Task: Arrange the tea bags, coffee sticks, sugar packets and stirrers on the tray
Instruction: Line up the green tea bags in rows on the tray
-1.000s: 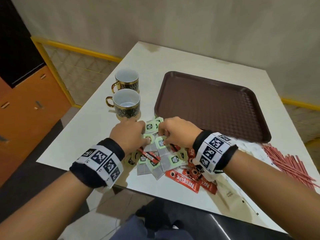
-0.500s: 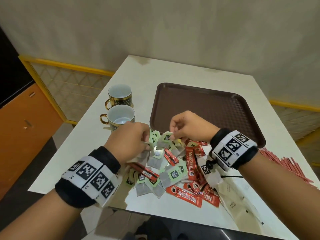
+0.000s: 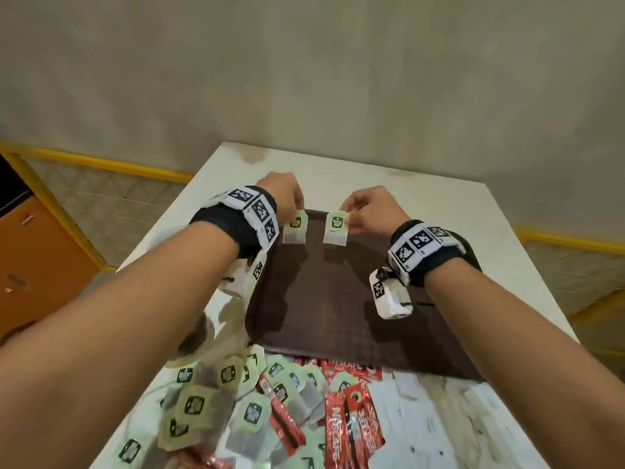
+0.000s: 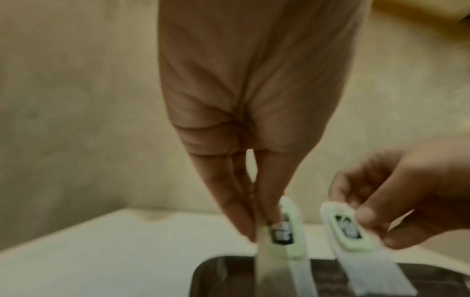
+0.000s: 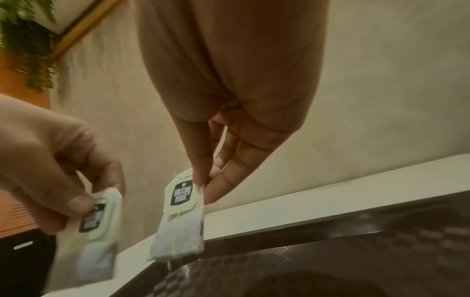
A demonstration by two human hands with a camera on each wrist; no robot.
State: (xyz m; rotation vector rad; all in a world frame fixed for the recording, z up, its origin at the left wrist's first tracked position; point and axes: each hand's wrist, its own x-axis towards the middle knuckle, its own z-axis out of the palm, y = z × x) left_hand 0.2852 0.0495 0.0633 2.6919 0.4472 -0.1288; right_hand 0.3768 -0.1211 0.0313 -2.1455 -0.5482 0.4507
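Both hands are hovering over the far end of the brown tray [image 3: 324, 319] right now, each dangling one tea bag. The left hand [image 3: 284, 198] is pinching the left tea bag [image 3: 295, 228] by its green tag end between thumb and fingertips, and the right hand [image 3: 368, 208] is doing the same with the right tea bag [image 3: 335, 228]. Neither bag looks like it's touching the tray yet. These things are super light and floppy, basically thin paper, so the stiffer tag corner seems like the sane spot to hold; squeezing the pouch could tear it. The rest of the pile of tea bags [image 3: 216, 401] and red coffee sticks [image 3: 351, 424] is sitting on the table [image 3: 473, 211] at the near edge of the tray.
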